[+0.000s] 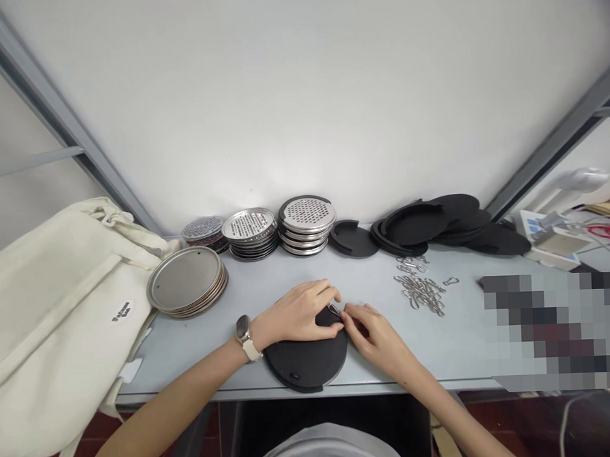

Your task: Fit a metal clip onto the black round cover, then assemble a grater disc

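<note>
Black round disc (314, 361) flat at near edge of grey table (449, 350), centre. Left hand (300, 313) arched over its far part, thumb and forefinger spread around a small metal clip (333, 310); cannot tell whether the hidden fingers clasp the disc. Right hand (376, 329) at disc's right: thumb and forefinger pressed together, pinching clip's right end. Loose clips (422, 291) heaped farther right; perforated metal plates (309, 214) stacked far side.

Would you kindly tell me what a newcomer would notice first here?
Probably the bare left hand and bare right hand at centre, meeting at a silver metal clip by the far edge of a round black disc. Next, the large cream fabric bag at left, then a stack of round silver discs behind the hands.
</note>
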### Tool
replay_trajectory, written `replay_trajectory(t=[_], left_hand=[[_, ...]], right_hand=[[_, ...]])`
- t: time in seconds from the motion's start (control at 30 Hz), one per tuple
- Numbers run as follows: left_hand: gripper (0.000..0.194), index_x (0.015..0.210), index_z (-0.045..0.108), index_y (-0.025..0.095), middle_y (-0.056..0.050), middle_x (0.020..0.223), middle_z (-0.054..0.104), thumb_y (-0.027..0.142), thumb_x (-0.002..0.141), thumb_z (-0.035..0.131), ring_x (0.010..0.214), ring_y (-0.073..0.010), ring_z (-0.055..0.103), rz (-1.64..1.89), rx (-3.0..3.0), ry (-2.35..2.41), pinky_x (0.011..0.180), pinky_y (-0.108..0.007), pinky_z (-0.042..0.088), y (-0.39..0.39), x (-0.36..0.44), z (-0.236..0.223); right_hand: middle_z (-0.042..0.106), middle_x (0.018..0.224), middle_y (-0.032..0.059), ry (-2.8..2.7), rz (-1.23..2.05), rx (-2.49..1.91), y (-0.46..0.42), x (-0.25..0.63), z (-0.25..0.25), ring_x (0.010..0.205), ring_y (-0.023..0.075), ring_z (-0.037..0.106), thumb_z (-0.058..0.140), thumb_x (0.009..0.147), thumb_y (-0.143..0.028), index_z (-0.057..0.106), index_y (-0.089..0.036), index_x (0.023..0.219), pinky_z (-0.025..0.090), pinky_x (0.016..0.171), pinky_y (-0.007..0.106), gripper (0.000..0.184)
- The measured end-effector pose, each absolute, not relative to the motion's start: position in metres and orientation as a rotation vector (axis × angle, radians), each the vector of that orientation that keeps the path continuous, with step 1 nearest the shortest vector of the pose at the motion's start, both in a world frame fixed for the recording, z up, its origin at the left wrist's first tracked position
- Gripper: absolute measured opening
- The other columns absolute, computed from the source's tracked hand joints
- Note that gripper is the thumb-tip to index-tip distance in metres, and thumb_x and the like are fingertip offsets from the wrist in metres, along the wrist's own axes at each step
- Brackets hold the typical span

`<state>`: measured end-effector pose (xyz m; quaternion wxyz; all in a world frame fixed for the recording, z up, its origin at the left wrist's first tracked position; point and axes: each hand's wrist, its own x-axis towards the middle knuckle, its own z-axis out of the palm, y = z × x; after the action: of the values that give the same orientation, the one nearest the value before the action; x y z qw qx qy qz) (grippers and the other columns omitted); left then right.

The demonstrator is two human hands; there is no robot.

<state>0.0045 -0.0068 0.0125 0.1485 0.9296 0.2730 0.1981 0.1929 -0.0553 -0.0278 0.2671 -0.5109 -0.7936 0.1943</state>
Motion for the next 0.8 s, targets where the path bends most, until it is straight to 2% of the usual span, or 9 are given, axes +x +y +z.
replay_trajectory(t=[0.3,0.8], left_hand=[[0.014,0.089,0.049,0.018,-0.003,0.086,0.056,0.027,0.082,0.057,0.081,-0.0178,0.053,0.519,2.75,0.721,0.077,-0.029,0.042,-0.0067,0.0037,0.0158],[0.016,0.088,0.051,0.017,-0.004,0.085,0.051,0.033,0.085,0.055,0.077,-0.0176,0.05,0.496,2.838,0.724,0.072,-0.029,0.041,-0.0043,0.0023,0.0105]], right_hand=[[0.053,0.062,-0.0005,-2.147,0.509,-1.39,-0.0552,0.1917,-0.0279,0.064,0.0177,0.05,0.034,0.098,-0.025,0.045,-0.021,0.07,0.038,0.066,0.03,0.03],[0.047,0.061,-0.0024,-2.172,0.533,-1.356,-0.0555,0.1938,-0.0281,0.062,0.0168,0.047,0.032,0.098,-0.026,0.036,-0.022,0.068,0.037,0.065,0.03,0.031]])
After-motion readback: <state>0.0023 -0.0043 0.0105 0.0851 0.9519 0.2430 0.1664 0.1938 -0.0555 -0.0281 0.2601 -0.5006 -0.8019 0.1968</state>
